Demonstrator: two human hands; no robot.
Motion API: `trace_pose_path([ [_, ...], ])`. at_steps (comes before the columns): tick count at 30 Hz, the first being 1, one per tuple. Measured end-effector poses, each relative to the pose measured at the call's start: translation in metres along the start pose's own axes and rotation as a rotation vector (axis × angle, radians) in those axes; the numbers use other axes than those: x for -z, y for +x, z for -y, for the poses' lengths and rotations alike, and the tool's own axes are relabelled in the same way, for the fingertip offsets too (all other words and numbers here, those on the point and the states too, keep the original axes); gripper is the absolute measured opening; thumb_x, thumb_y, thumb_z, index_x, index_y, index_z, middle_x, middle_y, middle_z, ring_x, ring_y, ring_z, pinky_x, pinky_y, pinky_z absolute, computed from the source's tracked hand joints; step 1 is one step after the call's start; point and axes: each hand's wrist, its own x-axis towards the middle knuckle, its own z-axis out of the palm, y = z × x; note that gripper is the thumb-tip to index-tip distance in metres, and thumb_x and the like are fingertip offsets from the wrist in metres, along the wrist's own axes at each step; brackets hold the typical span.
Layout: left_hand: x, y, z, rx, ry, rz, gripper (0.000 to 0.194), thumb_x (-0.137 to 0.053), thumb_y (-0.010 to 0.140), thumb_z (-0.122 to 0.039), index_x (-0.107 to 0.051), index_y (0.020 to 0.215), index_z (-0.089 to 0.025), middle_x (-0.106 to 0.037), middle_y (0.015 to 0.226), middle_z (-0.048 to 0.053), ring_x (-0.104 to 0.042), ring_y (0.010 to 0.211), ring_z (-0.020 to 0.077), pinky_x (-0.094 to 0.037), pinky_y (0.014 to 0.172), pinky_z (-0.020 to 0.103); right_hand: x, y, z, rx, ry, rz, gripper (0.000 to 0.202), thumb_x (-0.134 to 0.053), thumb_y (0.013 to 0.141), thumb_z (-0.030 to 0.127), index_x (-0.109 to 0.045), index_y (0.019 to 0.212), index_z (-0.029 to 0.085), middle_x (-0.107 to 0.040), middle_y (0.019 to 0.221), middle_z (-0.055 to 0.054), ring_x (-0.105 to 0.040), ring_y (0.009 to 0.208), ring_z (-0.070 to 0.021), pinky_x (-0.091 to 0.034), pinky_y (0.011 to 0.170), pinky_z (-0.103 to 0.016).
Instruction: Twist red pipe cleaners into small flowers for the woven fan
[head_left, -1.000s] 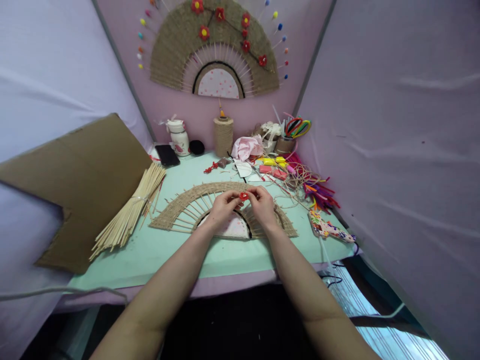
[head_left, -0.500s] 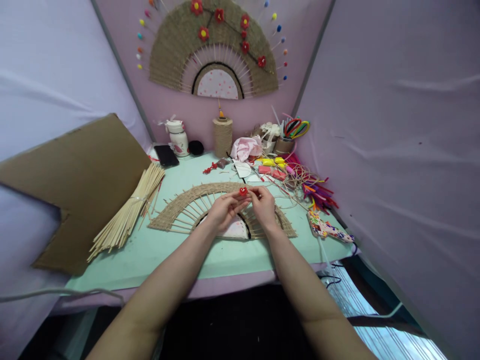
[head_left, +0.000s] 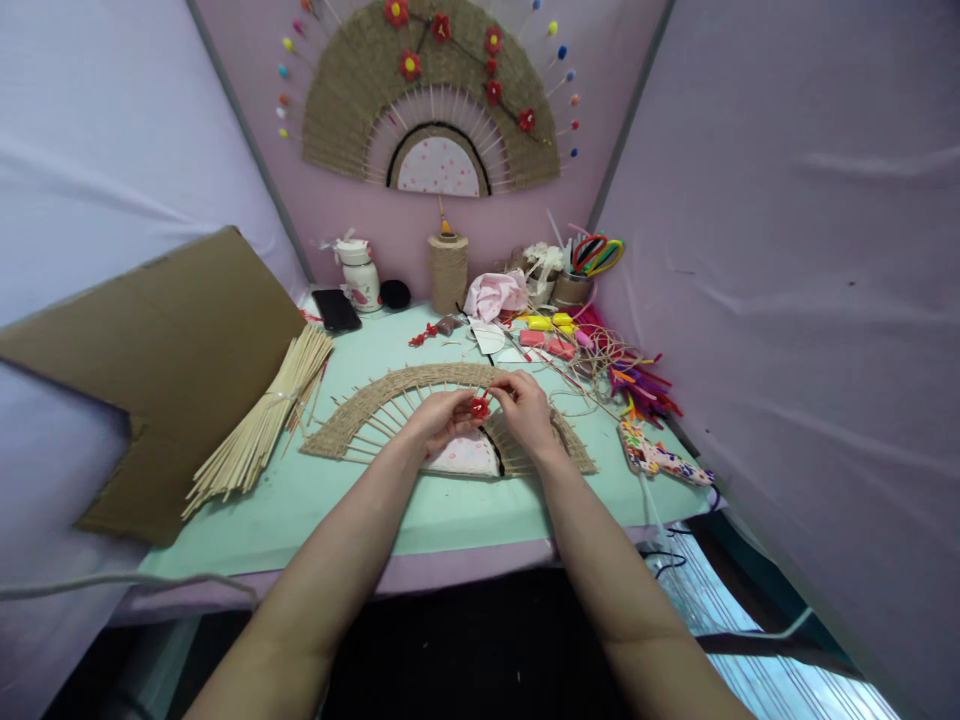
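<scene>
A small red flower (head_left: pixel 480 407) is pinched in the fingertips of my left hand (head_left: pixel 444 420), above the middle of a fan-shaped weaving. Close beside it, my right hand (head_left: pixel 527 410) has thumb and forefinger pressed together at a short red stem that rises from the flower. Both hands hover over the woven twine fan (head_left: pixel 367 405), which lies flat on the table. Thin sticks radiate through the fan, and a white half-round panel (head_left: pixel 465 455) with pink dots and a black edge sits at its base. My hands hide part of the fan's centre.
A bundle of thin sticks (head_left: pixel 259 430) and cardboard (head_left: pixel 157 370) lie left. Behind stand a bottle (head_left: pixel 358 275), a twine spool (head_left: pixel 448 275) and a holder with scissors (head_left: pixel 574 285). Pipe cleaners (head_left: pixel 641 385) and a patterned glue gun (head_left: pixel 660 460) lie right. A finished fan (head_left: pixel 427 95) hangs on the wall.
The red flower has come down slightly and turned, showing its petals and stem. My left fingers have curled more around it, and my right fingers have shifted to the stem.
</scene>
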Motion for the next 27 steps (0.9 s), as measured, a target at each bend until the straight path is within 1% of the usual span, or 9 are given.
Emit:
trace_pose_path([
  [2,0.001,0.000,-0.001,0.005,0.056,-0.030,0.013,-0.061,0.077,-0.020,-0.068,0.074,-0.009,-0.070,0.071,0.011,-0.066,0.060,0.0142,-0.054,0.057,0.023,-0.001,-0.001,-0.001,0.063,-0.066,0.039,0.010,-0.057,0.082,0.025,-0.064,0.077,0.020,-0.063,0.082,-0.005,-0.055,0.084,-0.0201,-0.042,0.079,-0.034],
  [5,-0.002,-0.001,-0.001,-0.047,0.131,-0.126,0.016,-0.060,0.077,-0.019,-0.065,0.066,-0.008,-0.068,0.067,0.011,-0.064,0.057,0.0136,-0.052,0.054,0.023,-0.002,-0.002,-0.002,0.099,-0.134,0.096,0.011,-0.055,0.084,0.024,-0.063,0.078,0.020,-0.063,0.082,-0.005,-0.055,0.086,-0.0210,-0.041,0.081,-0.035],
  [9,-0.006,-0.001,-0.001,-0.106,0.157,-0.195,0.014,-0.060,0.075,-0.015,-0.064,0.062,-0.010,-0.067,0.063,0.008,-0.063,0.057,0.0120,-0.052,0.058,0.022,-0.002,-0.001,-0.007,0.041,-0.148,0.128,0.012,-0.055,0.083,0.025,-0.063,0.077,0.020,-0.063,0.081,-0.005,-0.055,0.083,-0.0208,-0.042,0.078,-0.034],
  [13,-0.005,0.000,-0.002,-0.138,0.082,-0.177,0.013,-0.058,0.075,-0.015,-0.065,0.066,-0.010,-0.069,0.068,0.009,-0.063,0.057,0.0112,-0.053,0.062,0.023,-0.002,0.000,-0.012,-0.088,-0.113,0.081,0.013,-0.057,0.080,0.028,-0.063,0.073,0.020,-0.064,0.076,-0.004,-0.056,0.073,-0.0189,-0.043,0.072,-0.032],
  [16,-0.004,0.000,-0.004,-0.162,0.003,-0.115,0.012,-0.058,0.075,-0.015,-0.068,0.072,-0.009,-0.070,0.073,0.011,-0.066,0.064,0.0128,-0.054,0.066,0.024,-0.001,0.001,-0.013,-0.137,-0.086,0.064,0.014,-0.057,0.077,0.029,-0.063,0.072,0.019,-0.065,0.073,-0.003,-0.055,0.068,-0.0176,-0.042,0.069,-0.031],
  [18,-0.004,0.000,-0.004,-0.197,-0.031,-0.063,0.012,-0.059,0.071,-0.011,-0.070,0.078,-0.009,-0.072,0.079,0.012,-0.067,0.071,0.0138,-0.053,0.071,0.024,-0.001,0.001,-0.012,-0.174,-0.059,0.051,0.015,-0.056,0.076,0.030,-0.064,0.071,0.019,-0.064,0.069,-0.002,-0.055,0.065,-0.0169,-0.042,0.065,-0.029],
  [20,-0.003,0.001,-0.003,-0.240,-0.042,-0.035,0.019,-0.063,0.066,-0.007,-0.071,0.083,-0.009,-0.072,0.083,0.011,-0.067,0.076,0.0137,-0.052,0.075,0.025,-0.002,0.002,-0.010,-0.234,-0.008,0.034,0.016,-0.057,0.074,0.032,-0.063,0.069,0.018,-0.063,0.065,-0.001,-0.053,0.061,-0.0160,-0.041,0.062,-0.028],
  [23,-0.002,0.004,0.002,-0.308,0.004,-0.074,0.023,-0.072,0.060,-0.009,-0.071,0.083,-0.011,-0.072,0.079,0.008,-0.065,0.074,0.0125,-0.050,0.074,0.025,-0.004,0.001,-0.008,-0.305,0.070,0.010,0.016,-0.058,0.071,0.032,-0.062,0.066,0.017,-0.060,0.060,0.001,-0.051,0.058,-0.0146,-0.040,0.058,-0.026],
  [27,0.002,0.009,0.009,-0.407,0.172,-0.138,0.024,-0.077,0.059,-0.021,-0.071,0.081,-0.014,-0.069,0.072,0.003,-0.057,0.062,0.0106,-0.046,0.061,0.024,-0.006,-0.001,-0.004,-0.302,0.064,0.005,0.011,-0.057,0.067,0.027,-0.060,0.063,0.017,-0.058,0.058,0.002,-0.049,0.056,-0.0129,-0.038,0.056,-0.025],
])
